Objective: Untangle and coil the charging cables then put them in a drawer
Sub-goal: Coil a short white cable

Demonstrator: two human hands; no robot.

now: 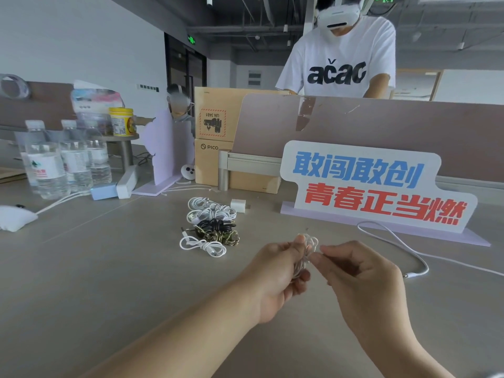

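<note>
Grey bench [109, 268]. Centre: coiled cables [211, 225] in a heap, white, black and camouflage. White charger plug [238, 205] at heap's 1 o'clock, just beside. Slogan sign [376, 186] at 3 o'clock; loose white cable [426, 268] before it. Water bottles [62, 162] and blue box [105, 191] at 9 o'clock. Cardboard boxes [215, 148] at 12 o'clock.

The single view comes from a camera worn on the person's head, looking forward and down across the grey table [109, 268]. The left hand [275, 274] and right hand [362, 279] sit close below it at the near centre. Its wide lens bends the edges and reaches far to the sign [373, 186], the divider [409, 126] and a standing person [341, 50] beyond.
</note>
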